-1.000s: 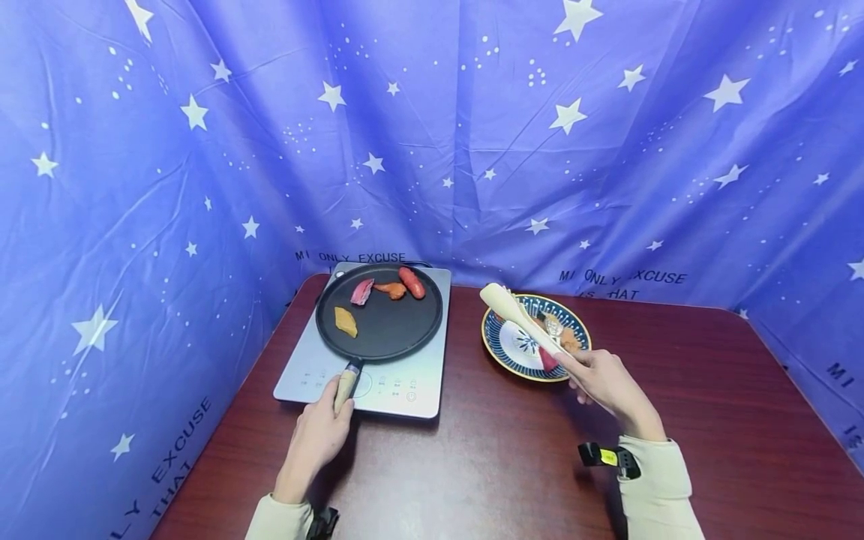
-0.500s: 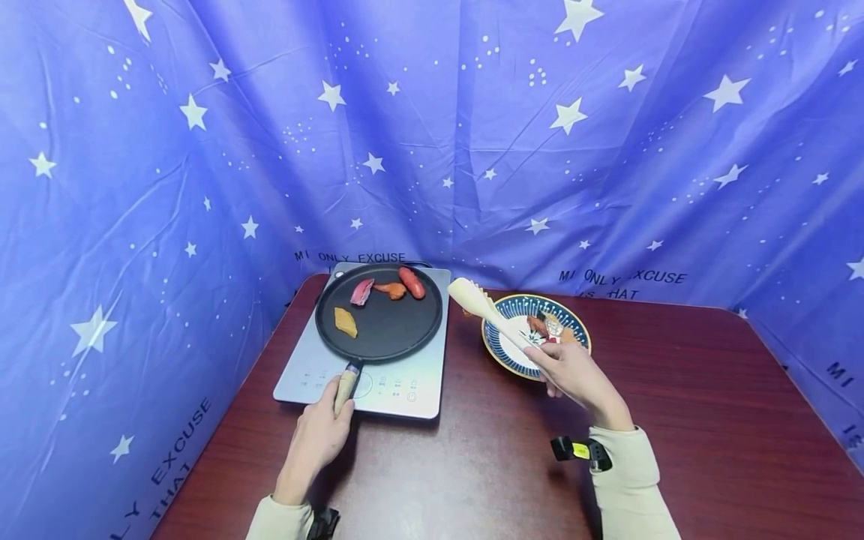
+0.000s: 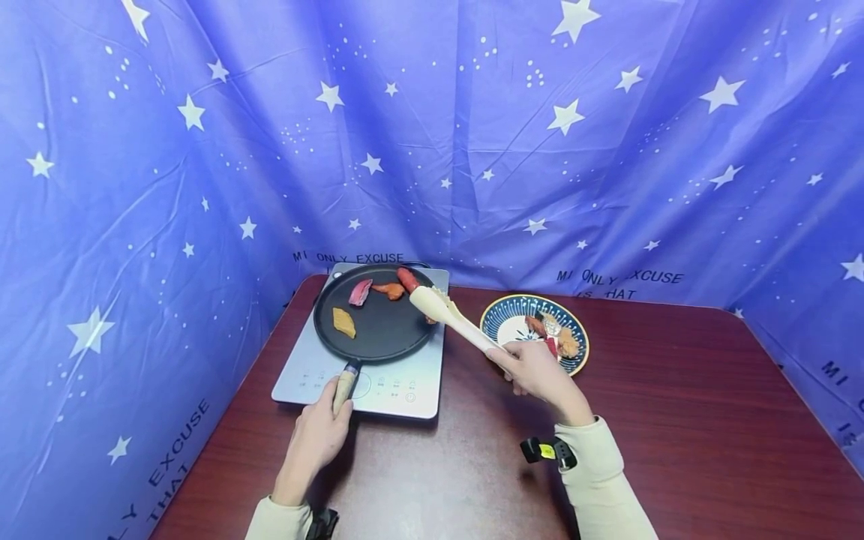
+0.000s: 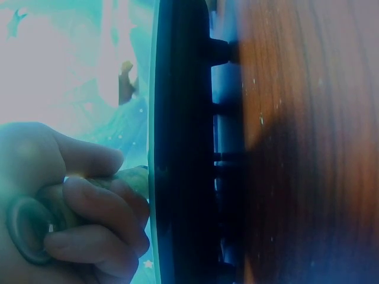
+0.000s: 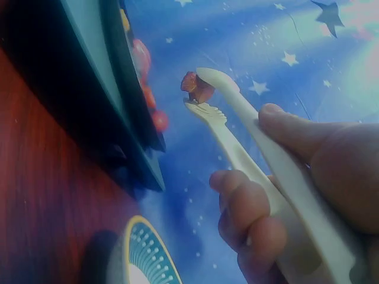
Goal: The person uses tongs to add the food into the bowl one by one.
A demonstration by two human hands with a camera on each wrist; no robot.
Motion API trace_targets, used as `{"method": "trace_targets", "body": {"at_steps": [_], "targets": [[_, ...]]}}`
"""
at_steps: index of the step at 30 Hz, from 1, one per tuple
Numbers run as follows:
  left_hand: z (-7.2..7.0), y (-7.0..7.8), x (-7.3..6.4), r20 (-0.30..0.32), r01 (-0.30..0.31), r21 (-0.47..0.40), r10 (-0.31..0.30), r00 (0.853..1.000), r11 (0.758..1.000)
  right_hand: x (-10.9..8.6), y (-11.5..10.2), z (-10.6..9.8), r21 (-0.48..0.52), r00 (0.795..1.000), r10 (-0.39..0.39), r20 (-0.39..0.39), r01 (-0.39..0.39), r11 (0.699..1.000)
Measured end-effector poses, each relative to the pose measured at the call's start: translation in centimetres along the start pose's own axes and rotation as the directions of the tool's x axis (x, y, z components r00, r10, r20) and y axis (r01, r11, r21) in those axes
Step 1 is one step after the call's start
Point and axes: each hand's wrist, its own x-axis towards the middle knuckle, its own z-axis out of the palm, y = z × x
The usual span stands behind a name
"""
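Note:
My left hand (image 3: pixel 316 433) grips the wooden-looking handle (image 3: pixel 345 385) of a flat black frying pan (image 3: pixel 385 334). The pan rests on a silver induction cooktop (image 3: pixel 398 394). In my right hand (image 3: pixel 536 371) is a pair of cream tongs (image 3: pixel 459 322), squeezed on a small reddish-brown piece of food (image 5: pixel 198 89). The tong tips are over the pan's right edge and partly cover a red sausage (image 3: pixel 407 279). Also in the pan lie a yellow piece (image 3: pixel 343 322), a pink-and-white piece (image 3: pixel 361 292) and an orange-brown drumstick-like piece (image 3: pixel 389 290).
A blue-patterned plate (image 3: pixel 496 309) with a yellow rim stands right of the cooktop, bearing several food pieces (image 3: pixel 553 330). The dark red wooden table (image 3: pixel 675 375) extends right and forward. A blue star-printed curtain (image 3: pixel 405 187) hangs behind and on the sides.
My right hand has carried the tongs and the reddish-brown piece leftward from above the plate to the pan's right edge. My left hand has stayed on the handle.

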Motion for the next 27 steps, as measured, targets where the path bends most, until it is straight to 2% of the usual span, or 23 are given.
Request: {"method": "trace_targets", "body": {"at_steps": [5,12,19,27], "targets": [[-0.1,0.0,-0.1,0.008,0.015,-0.003,-0.015,1.0,1.0,0.4,-0.6,0.8,-0.024,1.0,-0.01,0.027,0.011,1.0],[-0.1,0.1,0.0,0.006,0.015,-0.006,-0.015,1.0,1.0,0.9,-1.1,1.7,-0.1,0.998,-0.058,0.011,0.059,0.993],[-0.1,0.1,0.0,0.007,0.015,-0.01,-0.015,1.0,1.0,1.3,-1.3,2.6,-0.167,0.999,-0.052,0.01,0.053,0.984],[-0.1,0.0,-0.1,-0.002,0.011,-0.012,-0.011,1.0,1.0,1.5,-1.6,3.2,-0.201,0.999,-0.043,-0.005,0.041,0.979]]}}
